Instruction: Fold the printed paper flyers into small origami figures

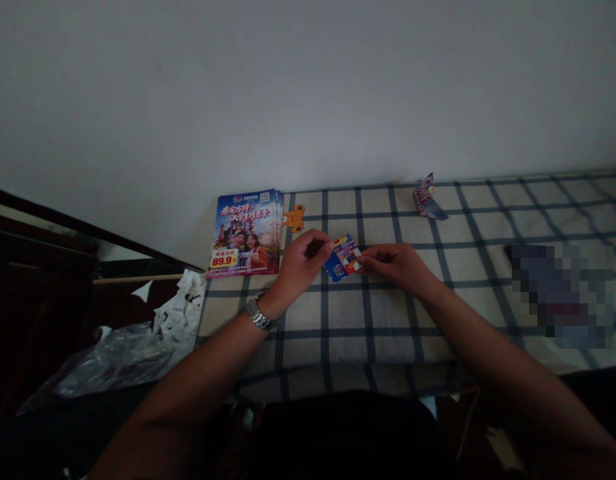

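A small folded piece of printed paper (342, 257), blue with red and purple patches, is held between my two hands above the checked cloth (388, 327). My left hand (308, 257), with a metal watch (261, 312) on its wrist, pinches the paper's upper left edge. On the other side, my right hand (395, 263) grips the right edge between thumb and fingers. To the left lies a stack of colourful flyers (245, 233) marked 89.9. Farther back on the right stands a folded paper shape (429, 199) with a similar print.
The cloth-covered surface meets a pale wall (308, 93) behind. A crumpled clear plastic bag (123, 367) and torn white paper (181, 307) are at the left edge. A dark, pixelated object (558, 293) lies on the right. An orange bear figure (293, 219) shows beside the flyers.
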Tool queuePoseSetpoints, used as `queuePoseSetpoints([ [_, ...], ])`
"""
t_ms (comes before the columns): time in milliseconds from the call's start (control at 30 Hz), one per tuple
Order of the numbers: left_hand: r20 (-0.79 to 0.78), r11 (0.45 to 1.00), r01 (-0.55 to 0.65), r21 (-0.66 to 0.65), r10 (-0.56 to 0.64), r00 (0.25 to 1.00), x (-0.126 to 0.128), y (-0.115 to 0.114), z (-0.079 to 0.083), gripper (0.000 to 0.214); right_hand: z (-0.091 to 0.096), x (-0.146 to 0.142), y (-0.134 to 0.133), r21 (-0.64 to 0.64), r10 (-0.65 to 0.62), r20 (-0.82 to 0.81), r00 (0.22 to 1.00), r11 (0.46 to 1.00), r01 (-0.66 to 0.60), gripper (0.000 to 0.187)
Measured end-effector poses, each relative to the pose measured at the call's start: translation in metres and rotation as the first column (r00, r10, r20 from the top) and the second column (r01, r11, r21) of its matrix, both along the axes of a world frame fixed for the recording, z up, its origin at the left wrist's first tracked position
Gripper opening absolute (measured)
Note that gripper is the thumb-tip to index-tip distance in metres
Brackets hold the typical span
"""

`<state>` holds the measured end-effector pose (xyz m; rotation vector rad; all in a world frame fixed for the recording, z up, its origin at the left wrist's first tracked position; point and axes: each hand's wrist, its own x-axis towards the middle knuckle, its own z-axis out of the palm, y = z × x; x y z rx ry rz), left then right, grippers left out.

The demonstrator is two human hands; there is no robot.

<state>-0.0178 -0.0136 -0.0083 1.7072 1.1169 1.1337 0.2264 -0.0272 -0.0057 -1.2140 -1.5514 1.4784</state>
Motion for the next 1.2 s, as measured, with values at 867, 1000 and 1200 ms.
queuePoseSetpoints([
  [867,-0.165,0.896,-0.057,0.441,0.143,0.976,-0.0005,-0.0028,0.0049,0.006,-0.0068,-0.0030,0.0001,0.242,-0.036,-0.087,0.996,0.969,0.057,0.038],
  [1000,-0.216,0.891,0.031,0.453,0.075,0.974,0.0036,-0.0054,0.0063,0.006,-0.0089,-0.0050,-0.0006,0.234,0.002,-0.151,0.989,0.972,0.034,0.038],
  [1200,-0.238,0.896,0.152,0.417,-0.053,0.970,0.0065,-0.0085,0.0079,0.009,-0.0063,-0.0062,0.0013,0.242,-0.036,-0.171,0.985,0.967,0.078,0.031],
])
